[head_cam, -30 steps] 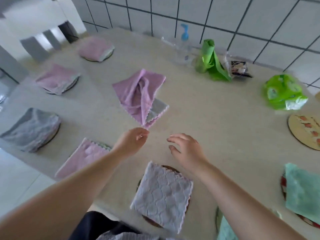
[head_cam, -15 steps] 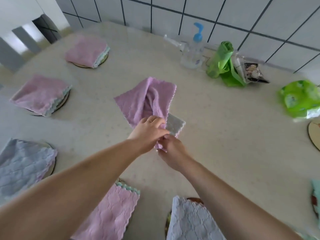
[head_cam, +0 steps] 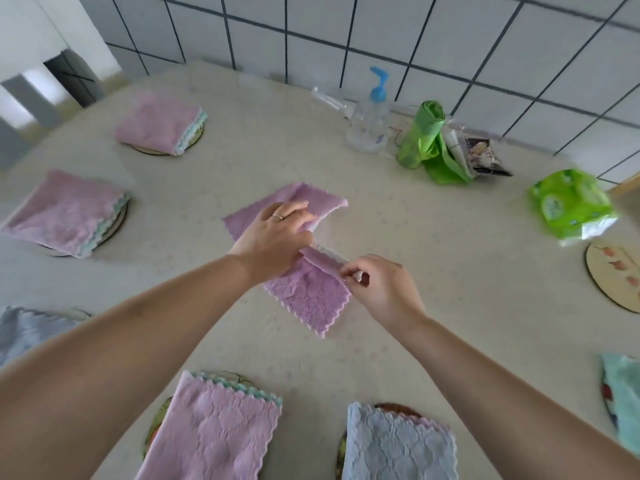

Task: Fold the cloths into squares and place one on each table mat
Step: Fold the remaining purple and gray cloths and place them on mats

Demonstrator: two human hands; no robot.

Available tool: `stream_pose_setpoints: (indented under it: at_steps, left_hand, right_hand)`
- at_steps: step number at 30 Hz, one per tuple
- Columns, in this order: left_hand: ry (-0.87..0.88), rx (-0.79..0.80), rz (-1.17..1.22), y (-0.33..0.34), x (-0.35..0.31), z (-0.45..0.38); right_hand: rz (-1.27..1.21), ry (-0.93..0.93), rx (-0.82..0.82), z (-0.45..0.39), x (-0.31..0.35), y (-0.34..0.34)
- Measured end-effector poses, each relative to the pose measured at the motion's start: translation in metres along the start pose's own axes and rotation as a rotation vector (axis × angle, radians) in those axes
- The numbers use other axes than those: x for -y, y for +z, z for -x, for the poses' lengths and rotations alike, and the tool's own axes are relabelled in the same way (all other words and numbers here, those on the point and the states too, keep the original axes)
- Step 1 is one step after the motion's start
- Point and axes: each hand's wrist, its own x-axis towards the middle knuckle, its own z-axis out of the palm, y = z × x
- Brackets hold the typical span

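A rumpled pink cloth (head_cam: 308, 292) lies unfolded in the middle of the table. My left hand (head_cam: 277, 237) grips its bunched middle, and my right hand (head_cam: 381, 289) pinches its right edge. Folded cloths rest on round mats around it: pink ones at the far left (head_cam: 159, 123), the left (head_cam: 65, 216) and near the front (head_cam: 214, 431), a blue one at the front (head_cam: 398, 445), a grey one at the left edge (head_cam: 24, 327) and a teal one at the right edge (head_cam: 623, 396). A bare round mat (head_cam: 613, 275) lies on the right.
Along the tiled back wall stand a clear pump bottle with a blue top (head_cam: 370, 123), a roll of green bags (head_cam: 426, 140), a small packet (head_cam: 481, 157) and a green tissue pack (head_cam: 571, 202). The table's edge curves off at the left.
Both hands have reached the pink cloth and taken hold of it. The cloth has been pulled nearer and partly spread out. The view has shifted forward over the table.
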Motion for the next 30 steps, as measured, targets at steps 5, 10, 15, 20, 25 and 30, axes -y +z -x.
stream_pose_setpoints:
  at_steps: [5,10,15,20,25,30]
  left_hand:
    - [-0.118,-0.125,-0.007,-0.036,0.013,0.009]
    - [-0.212,-0.175,-0.039,-0.078,0.023,0.022]
    - [-0.37,-0.135,-0.024,-0.107,0.041,0.031]
    - [-0.663,-0.163,0.343,-0.14,0.044,0.013]
    - [-0.766,-0.549,0.853,-0.178,0.039,-0.017]
    - [-0.604,-0.654,0.99,-0.183,0.035,-0.013]
  right_hand:
    - [0.139,-0.121,-0.095,0.004,0.006,-0.047]
    - [0.31,-0.199,-0.144,0.001,0.013,-0.097]
    - [0.448,-0.227,-0.198,0.0,0.026,-0.141]
    - [0.309,-0.127,-0.289,-0.009,0.035,-0.162]
    - [0.018,-0.162,-0.569,-0.016,0.056,-0.193]
    - [0.067,-0.264,-0.607,-0.005,0.042,-0.205]
